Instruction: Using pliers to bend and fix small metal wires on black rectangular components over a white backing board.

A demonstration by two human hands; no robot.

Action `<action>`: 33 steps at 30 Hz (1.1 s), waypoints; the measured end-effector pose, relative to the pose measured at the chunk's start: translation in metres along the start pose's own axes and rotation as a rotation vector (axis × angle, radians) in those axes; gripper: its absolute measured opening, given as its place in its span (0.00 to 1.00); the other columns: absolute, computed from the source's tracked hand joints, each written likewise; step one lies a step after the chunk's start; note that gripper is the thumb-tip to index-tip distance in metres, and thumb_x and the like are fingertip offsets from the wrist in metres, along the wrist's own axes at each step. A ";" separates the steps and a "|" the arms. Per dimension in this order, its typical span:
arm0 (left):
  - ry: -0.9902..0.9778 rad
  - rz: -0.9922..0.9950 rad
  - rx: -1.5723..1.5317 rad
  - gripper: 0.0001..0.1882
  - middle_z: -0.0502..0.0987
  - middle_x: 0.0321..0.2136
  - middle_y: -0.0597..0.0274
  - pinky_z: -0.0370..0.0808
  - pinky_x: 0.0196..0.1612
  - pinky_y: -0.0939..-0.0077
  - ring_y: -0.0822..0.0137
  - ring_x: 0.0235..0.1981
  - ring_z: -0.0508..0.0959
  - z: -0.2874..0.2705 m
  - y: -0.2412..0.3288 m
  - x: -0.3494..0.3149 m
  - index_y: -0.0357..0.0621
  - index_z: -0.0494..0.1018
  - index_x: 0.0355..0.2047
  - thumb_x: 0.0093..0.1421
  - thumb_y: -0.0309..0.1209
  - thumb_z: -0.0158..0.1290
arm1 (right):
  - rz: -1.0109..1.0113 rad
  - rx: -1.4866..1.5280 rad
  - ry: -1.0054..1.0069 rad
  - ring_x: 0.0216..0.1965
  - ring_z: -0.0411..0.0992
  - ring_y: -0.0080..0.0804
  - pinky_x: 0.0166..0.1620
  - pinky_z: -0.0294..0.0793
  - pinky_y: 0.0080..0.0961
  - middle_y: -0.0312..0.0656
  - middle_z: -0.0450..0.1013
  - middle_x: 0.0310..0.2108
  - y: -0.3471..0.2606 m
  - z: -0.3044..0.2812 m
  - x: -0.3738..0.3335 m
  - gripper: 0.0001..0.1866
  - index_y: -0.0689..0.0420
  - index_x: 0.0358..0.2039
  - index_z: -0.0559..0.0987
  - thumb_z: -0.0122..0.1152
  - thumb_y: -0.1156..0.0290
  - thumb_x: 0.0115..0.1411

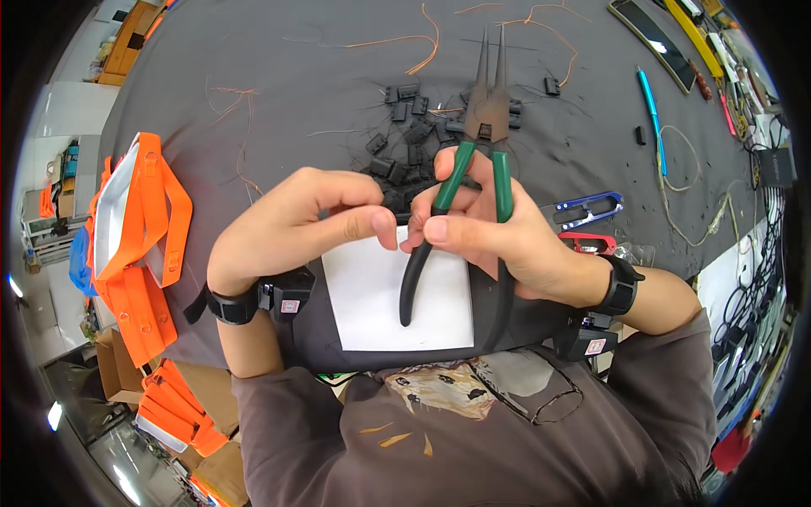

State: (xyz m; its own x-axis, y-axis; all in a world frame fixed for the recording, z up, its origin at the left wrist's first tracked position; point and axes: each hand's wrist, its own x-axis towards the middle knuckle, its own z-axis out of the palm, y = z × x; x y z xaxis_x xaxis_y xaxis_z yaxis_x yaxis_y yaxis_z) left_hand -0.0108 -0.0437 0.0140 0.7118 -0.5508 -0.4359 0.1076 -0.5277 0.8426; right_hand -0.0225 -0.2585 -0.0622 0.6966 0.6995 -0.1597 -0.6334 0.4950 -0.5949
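My right hand (541, 258) holds long-nose pliers (487, 114) with green and black handles. Their slim jaws point away from me, with the tips slightly apart. One handle crosses the fingers while the other lies along the palm side. Close by on the left, my left hand (296, 220) is closed, its fingers curled toward the thumb; whatever it pinches, if anything, I cannot make out. Under both hands lies a white sheet of paper (359, 308). Just beyond them is a loose pile of small black plastic pieces (414, 133), partly hidden by my fingers.
Thin copper-coloured wires (435, 40) lie across the dark tabletop (321, 93). To the right are blue thread snips (591, 209), red snips (591, 242), a blue pen (651, 114), a cord (694, 241) and a phone (652, 44). Orange straps (152, 211) hang over the left edge.
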 end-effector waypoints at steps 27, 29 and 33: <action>0.173 0.093 -0.017 0.14 0.70 0.28 0.69 0.63 0.37 0.83 0.77 0.31 0.65 0.010 -0.001 0.006 0.38 0.70 0.31 0.59 0.39 0.55 | 0.018 0.044 0.067 0.37 0.73 0.28 0.43 0.71 0.26 0.39 0.73 0.36 0.002 0.001 -0.002 0.23 0.54 0.45 0.63 0.66 0.68 0.55; 0.171 0.089 -0.063 0.11 0.68 0.29 0.69 0.63 0.38 0.83 0.77 0.32 0.65 0.012 -0.002 0.008 0.39 0.69 0.31 0.57 0.33 0.55 | 0.014 0.043 0.066 0.37 0.73 0.28 0.42 0.71 0.25 0.39 0.73 0.36 0.002 0.000 -0.001 0.23 0.54 0.45 0.63 0.66 0.68 0.54; 0.173 0.017 -0.231 0.08 0.67 0.30 0.70 0.62 0.40 0.82 0.76 0.31 0.65 0.016 -0.001 0.007 0.40 0.68 0.32 0.55 0.27 0.55 | 0.049 -0.025 0.122 0.37 0.72 0.24 0.39 0.70 0.21 0.37 0.73 0.35 0.002 -0.001 -0.001 0.24 0.53 0.45 0.63 0.66 0.69 0.54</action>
State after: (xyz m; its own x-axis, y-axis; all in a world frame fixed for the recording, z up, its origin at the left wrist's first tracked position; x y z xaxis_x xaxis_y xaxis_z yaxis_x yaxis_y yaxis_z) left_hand -0.0168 -0.0574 0.0049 0.8202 -0.4295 -0.3778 0.2361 -0.3474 0.9075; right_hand -0.0239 -0.2586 -0.0637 0.7019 0.6540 -0.2822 -0.6599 0.4479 -0.6033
